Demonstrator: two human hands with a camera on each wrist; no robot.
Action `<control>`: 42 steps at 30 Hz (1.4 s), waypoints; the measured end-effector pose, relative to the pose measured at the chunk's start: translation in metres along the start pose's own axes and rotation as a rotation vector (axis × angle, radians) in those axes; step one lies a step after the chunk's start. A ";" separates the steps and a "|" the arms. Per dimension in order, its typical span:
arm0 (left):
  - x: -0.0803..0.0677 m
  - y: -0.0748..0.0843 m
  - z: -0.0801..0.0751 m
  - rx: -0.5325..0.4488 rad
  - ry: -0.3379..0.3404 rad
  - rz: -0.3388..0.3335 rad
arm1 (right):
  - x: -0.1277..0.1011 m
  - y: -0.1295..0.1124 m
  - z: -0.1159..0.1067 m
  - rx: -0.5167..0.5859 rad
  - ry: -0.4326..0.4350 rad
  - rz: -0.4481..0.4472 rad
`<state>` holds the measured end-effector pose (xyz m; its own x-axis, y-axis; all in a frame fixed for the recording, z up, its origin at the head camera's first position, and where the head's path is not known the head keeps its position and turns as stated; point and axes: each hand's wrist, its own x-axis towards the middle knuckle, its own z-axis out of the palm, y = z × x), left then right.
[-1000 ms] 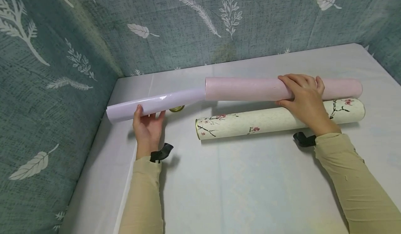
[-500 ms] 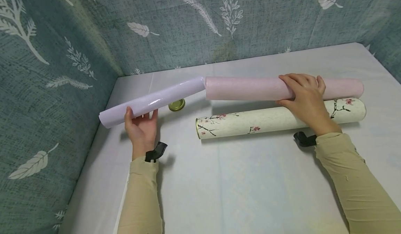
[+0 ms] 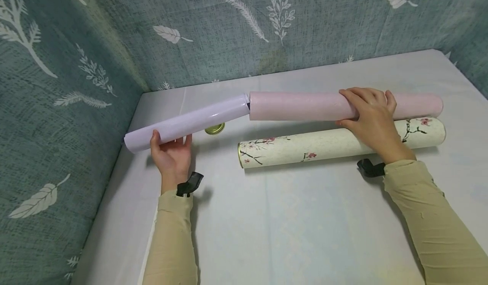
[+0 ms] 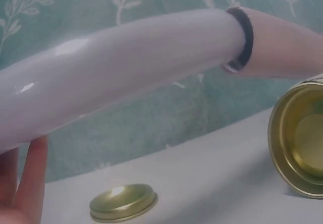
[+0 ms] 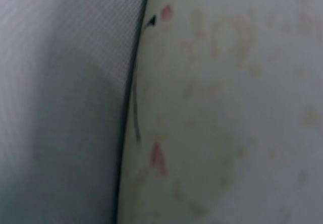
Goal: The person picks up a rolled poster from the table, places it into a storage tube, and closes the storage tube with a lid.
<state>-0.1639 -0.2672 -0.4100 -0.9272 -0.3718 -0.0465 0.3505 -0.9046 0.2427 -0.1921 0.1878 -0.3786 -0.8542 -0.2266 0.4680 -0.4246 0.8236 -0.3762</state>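
Gripping lilac roll (image 3: 187, 124): left hand (image 3: 171, 156); right hand (image 3: 371, 117) curled over pink tube (image 3: 297, 106).

Your head view is evenly lit, soft light from overhead, w/ faint shadows under the floral tube (image 3: 339, 145) and your sleeves toward 6 o'clock. Glare streaks the glossy lilac roll (image 3: 187, 124). Slight bending at the edges. Left wrist pic is soft; gold lid (image 4: 122, 202) is blurry. Right wrist pic is dim and fully out of focus.
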 end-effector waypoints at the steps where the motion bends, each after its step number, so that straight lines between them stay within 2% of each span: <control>1: 0.000 0.000 0.000 0.005 0.001 -0.003 | 0.000 0.000 0.000 -0.001 0.000 0.000; 6: 0.000 -0.002 0.000 0.029 0.010 -0.013 | 0.000 -0.001 -0.001 -0.003 -0.005 0.004; 13: -0.001 -0.005 -0.002 0.064 -0.018 -0.025 | 0.001 -0.001 -0.001 -0.001 -0.015 0.003; 20: -0.001 -0.006 -0.002 0.075 -0.018 -0.026 | 0.001 0.000 -0.001 0.005 -0.008 -0.018; 35: -0.001 -0.011 0.000 0.089 -0.111 -0.051 | 0.001 0.000 -0.002 -0.002 -0.034 -0.021; 42: -0.001 -0.012 0.000 0.100 -0.130 -0.061 | 0.002 0.000 -0.001 -0.004 -0.027 -0.026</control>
<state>-0.1672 -0.2564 -0.4126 -0.9578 -0.2812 0.0600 0.2846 -0.8968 0.3387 -0.1928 0.1879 -0.3765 -0.8505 -0.2622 0.4559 -0.4458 0.8194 -0.3604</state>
